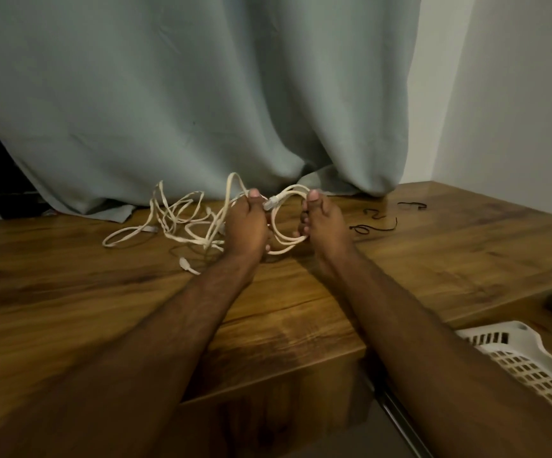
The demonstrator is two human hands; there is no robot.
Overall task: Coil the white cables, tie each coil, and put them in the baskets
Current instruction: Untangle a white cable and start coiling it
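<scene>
Both hands work over the wooden bench (301,325): the left hand (246,226) pinches a white cable (278,226) by its plug end while the right hand (324,223) curls its fingers round the far side of the small coil formed between them. Loose cable tangle (175,223) sprawls left of the hands, black ties (372,228) lie to the right, and a white basket (525,358) sits at the near right edge.

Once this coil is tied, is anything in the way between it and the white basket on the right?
Nothing visible blocks it. The coil, held by the left hand and right hand, has bare table between it and the white basket. The black ties lie flat, farther back.
</scene>
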